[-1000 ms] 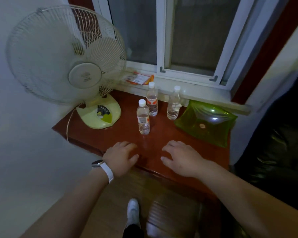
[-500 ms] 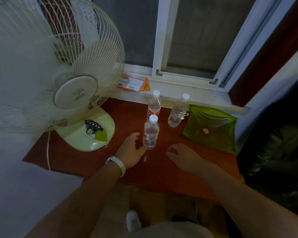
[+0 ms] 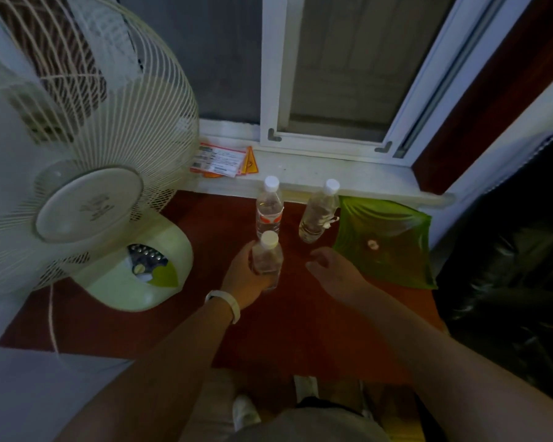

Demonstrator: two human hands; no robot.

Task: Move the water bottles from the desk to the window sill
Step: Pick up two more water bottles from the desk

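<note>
The fan occupies the left of the table. The left hand has its fingers wrapped around the nearest bottle. Two further bottles stand behind it on the table. The right hand hovers, fingers loosely apart, empty. The window sill holds no bottle yet; all three remain.

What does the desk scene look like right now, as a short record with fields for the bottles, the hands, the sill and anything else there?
bottles: three, all upright on the desk
near bottle: gripped by left hand
labelled bottle: free, behind the near one
right bottle: free, beside green tray
right hand: open, holding nothing
window sill: no bottles; printed cards at its left end
fan: on desk, left
</note>
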